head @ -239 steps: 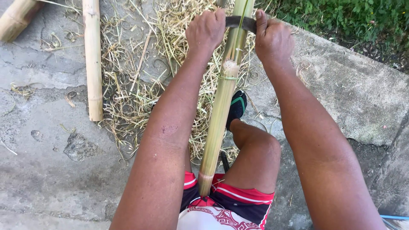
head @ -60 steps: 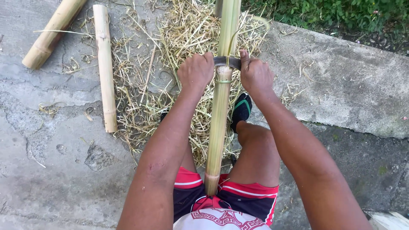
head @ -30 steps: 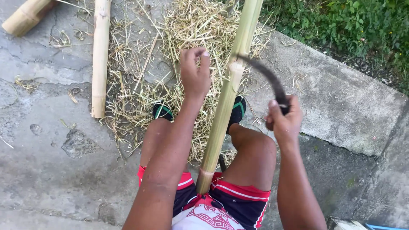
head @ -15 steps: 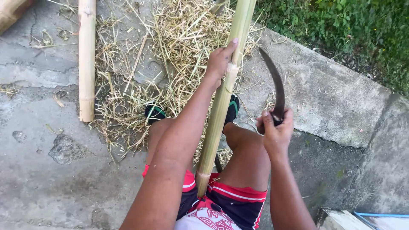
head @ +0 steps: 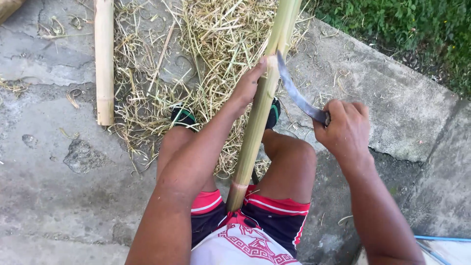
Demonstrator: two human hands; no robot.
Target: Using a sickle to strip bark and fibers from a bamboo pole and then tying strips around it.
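The person sits on the concrete ground (head: 59, 206) with a long green bamboo pole (head: 257, 122) standing slanted between the knees, its cut lower end resting at the red-trimmed shorts (head: 245, 216) and its upper part running out of the top of the view. The left hand (head: 250, 86) is pressed against the left side of the pole about halfway up, fingers wrapped towards its far side. The right hand (head: 343, 130) is closed in a fist round the handle of a curved knife (head: 297, 95), held off to the right of the pole; the blade arcs up and left so that its tip touches the pole just above the left hand. A heap of dry straw-coloured shavings (head: 206, 54) lies on the ground beyond the knees, spread under the feet in dark shoes with green trim (head: 182, 117). To the left of the heap lies a shorter, pale bamboo piece (head: 104, 59), well apart from the hands. Green plants (head: 417, 29) grow past the edge of the concrete at the upper right
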